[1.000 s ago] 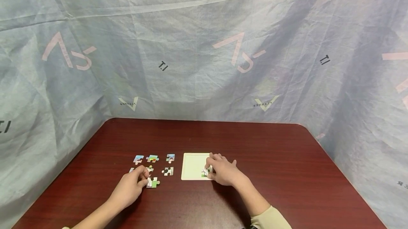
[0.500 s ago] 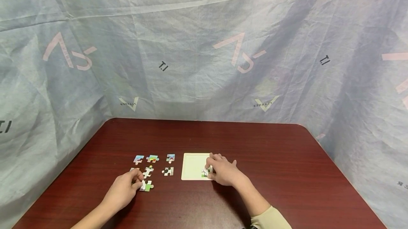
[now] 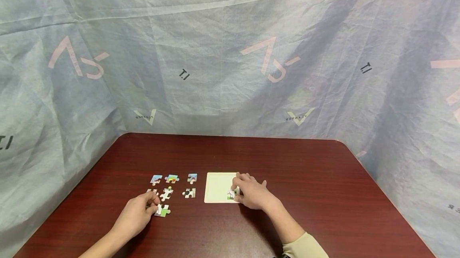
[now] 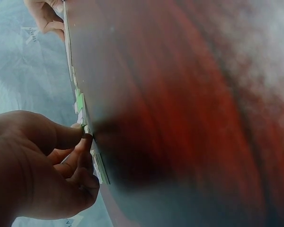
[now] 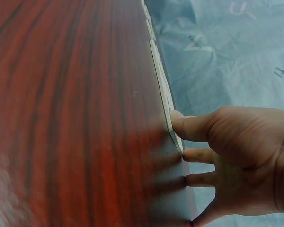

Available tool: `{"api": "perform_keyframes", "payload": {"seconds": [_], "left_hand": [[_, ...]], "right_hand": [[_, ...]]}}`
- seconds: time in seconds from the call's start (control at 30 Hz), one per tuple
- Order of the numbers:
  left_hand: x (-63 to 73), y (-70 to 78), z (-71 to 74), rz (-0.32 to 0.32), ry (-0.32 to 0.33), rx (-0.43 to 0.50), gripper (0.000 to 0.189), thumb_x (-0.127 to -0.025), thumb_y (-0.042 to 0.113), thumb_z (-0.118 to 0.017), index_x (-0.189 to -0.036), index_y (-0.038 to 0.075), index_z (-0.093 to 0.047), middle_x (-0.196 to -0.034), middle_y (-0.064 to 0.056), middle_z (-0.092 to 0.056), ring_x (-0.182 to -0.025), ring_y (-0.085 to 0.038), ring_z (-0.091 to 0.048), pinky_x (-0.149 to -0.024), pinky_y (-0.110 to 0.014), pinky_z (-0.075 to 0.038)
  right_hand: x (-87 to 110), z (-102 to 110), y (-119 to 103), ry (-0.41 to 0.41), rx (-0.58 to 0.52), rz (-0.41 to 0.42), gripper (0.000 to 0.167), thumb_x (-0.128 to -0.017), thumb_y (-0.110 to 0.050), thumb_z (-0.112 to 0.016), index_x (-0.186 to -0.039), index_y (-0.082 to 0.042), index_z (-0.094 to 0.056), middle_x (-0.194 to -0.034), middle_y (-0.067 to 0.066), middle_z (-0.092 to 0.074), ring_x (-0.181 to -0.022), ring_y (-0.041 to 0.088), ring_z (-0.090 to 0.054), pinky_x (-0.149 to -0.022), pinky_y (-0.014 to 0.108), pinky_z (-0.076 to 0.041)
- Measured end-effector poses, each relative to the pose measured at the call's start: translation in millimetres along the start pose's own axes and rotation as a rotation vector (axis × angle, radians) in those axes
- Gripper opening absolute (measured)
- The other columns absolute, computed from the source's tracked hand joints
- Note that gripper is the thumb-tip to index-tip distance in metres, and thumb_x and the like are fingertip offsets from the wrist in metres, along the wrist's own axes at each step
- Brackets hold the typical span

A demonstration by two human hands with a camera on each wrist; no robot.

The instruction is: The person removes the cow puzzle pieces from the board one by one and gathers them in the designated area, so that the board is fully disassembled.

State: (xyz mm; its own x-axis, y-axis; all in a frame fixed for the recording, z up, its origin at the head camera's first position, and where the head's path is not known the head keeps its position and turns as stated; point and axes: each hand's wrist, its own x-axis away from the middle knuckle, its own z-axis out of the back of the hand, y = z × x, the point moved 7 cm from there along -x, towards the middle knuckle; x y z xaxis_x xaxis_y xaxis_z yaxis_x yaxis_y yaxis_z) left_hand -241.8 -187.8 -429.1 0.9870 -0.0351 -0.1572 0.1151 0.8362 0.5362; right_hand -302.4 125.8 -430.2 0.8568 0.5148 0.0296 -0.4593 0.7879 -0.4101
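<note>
Near the left front of the group of jigsaw pieces, my left hand (image 3: 133,215) pinches the left edge of a green-and-white jigsaw piece (image 3: 165,211) with thumb and finger. The left wrist view shows the thumb and fingertips of that hand (image 4: 52,163) meeting low at the table; the green part of the piece (image 4: 80,102) lies just beyond. My right hand (image 3: 254,193) rests at the right side of a pale square puzzle tray (image 3: 217,188), fingers spread. Its thumb and a finger touch around a jigsaw piece (image 3: 230,195) in the tray's lower right corner, partly hidden.
Other jigsaw pieces lie loose behind the left hand, among them a white piece (image 3: 166,194), a black-and-white piece (image 3: 189,193) and a yellow-and-blue piece (image 3: 172,178). The dark red table (image 3: 287,158) ends at a grey cloth backdrop (image 3: 215,90).
My left hand has drawn the green-and-white piece left and slightly toward the front edge, uncovering the white piece behind it. My right hand and the tray have stayed put.
</note>
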Motion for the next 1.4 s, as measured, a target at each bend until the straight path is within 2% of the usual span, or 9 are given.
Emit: {"api": "perform_keyframes", "payload": {"seconds": [0.13,0.4,0.8,1.17,1.4], "left_hand": [[0.6,-1.0,-0.4,0.009,-0.005,0.005,0.015,-0.086,0.0,-0.074,-0.087,0.012,-0.065,-0.072,0.007,-0.057,-0.064,-0.011,-0.048,-0.062,-0.03,-0.041],[1.1,-1.5,-0.8,-0.02,0.002,-0.017,0.02,-0.083,0.002,-0.079,-0.085,0.015,-0.063,-0.071,0.008,-0.052,-0.067,-0.009,-0.047,-0.066,-0.03,-0.041],[-0.3,2.8,-0.2,-0.037,0.03,-0.014,0.021,-0.082,0.007,-0.081,-0.085,0.016,-0.062,-0.072,0.009,-0.052,-0.069,-0.009,-0.049,-0.068,-0.032,-0.042],[-0.4,18.1,-7.9,-0.062,0.013,0.024,0.02,-0.086,0.01,-0.08,-0.086,0.019,-0.062,-0.074,0.012,-0.052,-0.068,-0.006,-0.046,-0.066,-0.03,-0.041],[-4.2,36.9,-16.0,-0.091,0.006,0.057,0.024,-0.085,0.005,-0.08,-0.084,0.02,-0.061,-0.072,0.011,-0.053,-0.063,-0.005,-0.044,-0.065,-0.028,-0.04]], "right_hand": [[-1.0,-1,0,-0.001,0.0,0.006,0.016,-0.095,-0.017,-0.071,-0.102,-0.021,-0.058,-0.157,0.017,-0.037,-0.142,0.048,-0.033,-0.092,0.087,-0.02],[-2.3,-2,1,0.0,0.007,0.007,0.016,-0.095,-0.018,-0.071,-0.102,-0.021,-0.057,-0.157,0.016,-0.037,-0.142,0.048,-0.033,-0.092,0.087,-0.02],[-1.5,-1,0,-0.006,0.018,0.003,0.015,-0.095,-0.018,-0.071,-0.103,-0.021,-0.058,-0.157,0.016,-0.037,-0.142,0.047,-0.034,-0.091,0.087,-0.02],[1.2,1,0,-0.03,0.007,0.01,0.013,-0.097,-0.018,-0.069,-0.104,-0.022,-0.058,-0.159,0.015,-0.035,-0.144,0.046,-0.031,-0.093,0.086,-0.02],[2.2,2,1,-0.053,-0.007,0.013,0.017,-0.096,-0.016,-0.07,-0.107,-0.022,-0.058,-0.16,0.017,-0.033,-0.145,0.045,-0.029,-0.096,0.085,-0.018]]}}
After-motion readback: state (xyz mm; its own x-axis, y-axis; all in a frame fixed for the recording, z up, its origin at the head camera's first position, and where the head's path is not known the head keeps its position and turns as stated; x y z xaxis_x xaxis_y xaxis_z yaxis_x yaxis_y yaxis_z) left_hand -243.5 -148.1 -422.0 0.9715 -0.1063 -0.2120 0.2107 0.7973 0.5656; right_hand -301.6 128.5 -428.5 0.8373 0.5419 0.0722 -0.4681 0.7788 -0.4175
